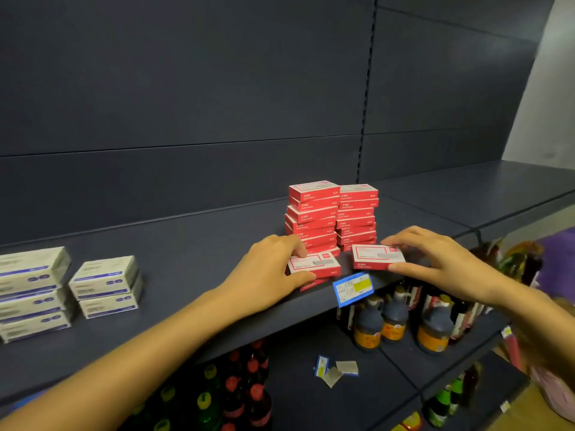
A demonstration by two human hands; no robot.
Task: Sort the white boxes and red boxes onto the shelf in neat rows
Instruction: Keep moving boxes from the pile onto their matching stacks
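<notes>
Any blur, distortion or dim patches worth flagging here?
Head view: wide-angle distortion bends the dark grey metal shelf's lines; stacked red cardboard boxes are fairly sharp, print unreadable; white cardboard boxes with blue bands look soft at left; dark bottles below sit in shadow.

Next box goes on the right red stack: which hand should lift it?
Probably the right hand: it grips a red box just before the right stack; the left hand rests before the left stack.

Left hand (273, 269) and right hand (435, 262) are bare. The bare left forearm (140, 346) enters from 7 o'clock, the bare right forearm (529, 315) from 4 o'clock.
</notes>
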